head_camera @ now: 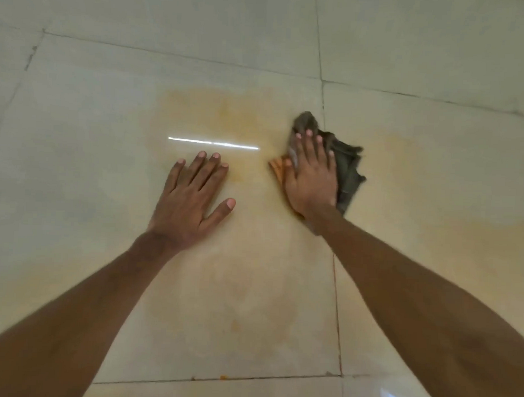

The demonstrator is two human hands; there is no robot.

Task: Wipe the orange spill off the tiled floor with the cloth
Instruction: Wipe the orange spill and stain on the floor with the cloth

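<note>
A faint orange spill [225, 119] is smeared across a large cream floor tile [78, 138], with paler orange streaks nearer me and to the right. My right hand [310, 176] presses flat on a crumpled grey cloth [349, 168] at the spill's right edge; an orange-stained corner of the cloth shows by my thumb. My left hand [192, 202] lies flat on the tile with fingers spread, holding nothing, its fingertips at the lower edge of the spill.
Dark grout lines [324, 93] cross the floor; one runs just right of the cloth, another along the tile's near edge. A ceiling light's reflection makes a bright streak [212, 143] on the wet tile.
</note>
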